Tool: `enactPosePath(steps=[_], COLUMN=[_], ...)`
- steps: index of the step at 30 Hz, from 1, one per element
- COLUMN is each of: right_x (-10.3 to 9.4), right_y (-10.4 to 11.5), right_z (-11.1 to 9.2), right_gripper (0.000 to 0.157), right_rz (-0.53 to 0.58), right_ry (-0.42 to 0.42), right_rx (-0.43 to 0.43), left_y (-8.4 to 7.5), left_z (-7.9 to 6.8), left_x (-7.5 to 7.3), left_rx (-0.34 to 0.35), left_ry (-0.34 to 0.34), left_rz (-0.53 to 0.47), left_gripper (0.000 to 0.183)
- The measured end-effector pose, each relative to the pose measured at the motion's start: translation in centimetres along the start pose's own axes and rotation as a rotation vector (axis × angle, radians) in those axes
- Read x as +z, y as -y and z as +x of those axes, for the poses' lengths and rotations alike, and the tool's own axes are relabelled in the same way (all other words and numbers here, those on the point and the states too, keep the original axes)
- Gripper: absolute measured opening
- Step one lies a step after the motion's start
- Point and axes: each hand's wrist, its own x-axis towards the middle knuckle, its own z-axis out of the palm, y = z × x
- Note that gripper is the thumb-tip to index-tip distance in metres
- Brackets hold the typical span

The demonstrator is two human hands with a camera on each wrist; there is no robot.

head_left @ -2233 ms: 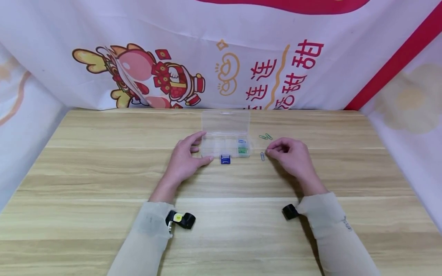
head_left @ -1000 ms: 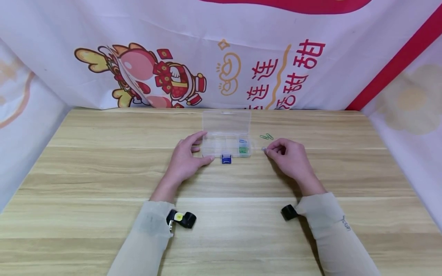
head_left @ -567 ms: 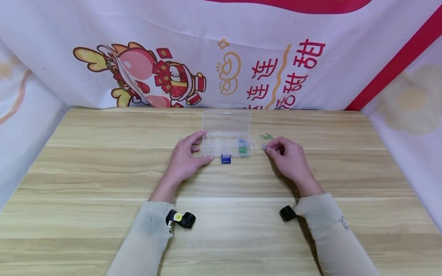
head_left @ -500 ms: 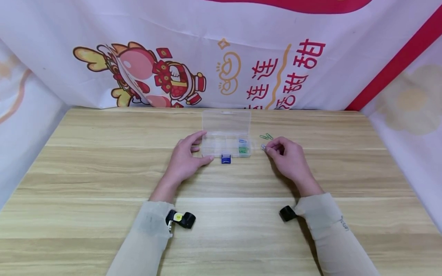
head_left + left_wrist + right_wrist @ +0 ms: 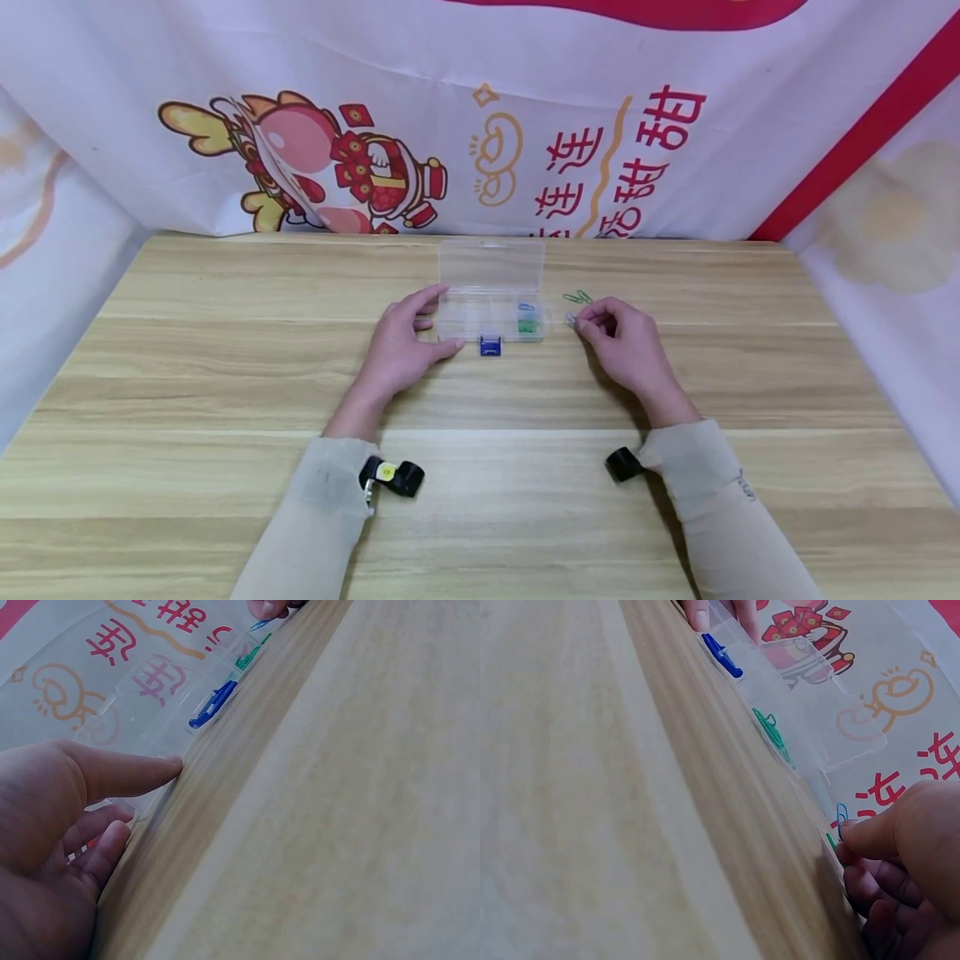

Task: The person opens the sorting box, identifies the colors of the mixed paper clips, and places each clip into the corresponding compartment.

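A clear plastic compartment box (image 5: 477,318) stands on the table with its lid (image 5: 491,265) raised at the back. My left hand (image 5: 397,348) holds the box's left end, thumb at the front edge and index finger at the back corner. To the right of the box, my right hand (image 5: 630,343) pinches a blue paper clip (image 5: 842,812) between thumb and fingers, its looped end sticking out. Green paper clips (image 5: 528,326) fill the front right compartment, and a blue one (image 5: 527,307) lies in the compartment behind. Two loose green paper clips (image 5: 577,297) lie beyond my right fingertips.
A blue latch (image 5: 491,346) hangs at the front of the box. The wood-grain table (image 5: 495,500) ends at a white printed cloth (image 5: 480,167) behind the box. Black camera straps sit at both wrists.
The blue paper clip that lay flat on the table is now pinched in my right hand, which has shifted slightly left and away from me. My left hand has stayed on the box.
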Motion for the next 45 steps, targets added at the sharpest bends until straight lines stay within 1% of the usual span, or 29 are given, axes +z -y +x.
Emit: enactPosePath(steps=[4,8,17,22,30,41,45], right_x=[0.0,0.0,0.5,1.2,2.3,2.6,2.6], right_y=[0.1,0.5,2.1,3.0,4.1,4.5,4.4], right_z=[0.1,0.3,0.8,1.2,1.8,2.0,2.0], right_gripper=[0.015,0.016,0.018,0.014,0.012,0.014,0.014], right_rz=[0.014,0.037,0.104,0.138,0.16,0.178,0.177], right_ry=[-0.014,-0.011,-0.007,0.004,0.014,0.013,0.006], right_rx=[-0.012,-0.026,-0.072,-0.075,-0.079,-0.05,-0.053], left_y=[-0.1,0.0,0.0,-0.1,0.0,-0.1,0.0], left_z=[0.0,0.0,0.1,0.1,0.1,0.1,0.1], left_x=[0.0,0.0,0.1,0.2,0.0,0.1,0.0], left_rx=[0.001,-0.002,0.002,0.008,0.008,0.006,0.004], left_ry=[0.001,-0.002,0.004,0.004,-0.006,-0.007,-0.006], left_rz=[-0.003,-0.006,-0.008,-0.006,-0.009,-0.012,-0.013], left_gripper=[0.081,0.08,0.081,0.082,0.082,0.082,0.082])
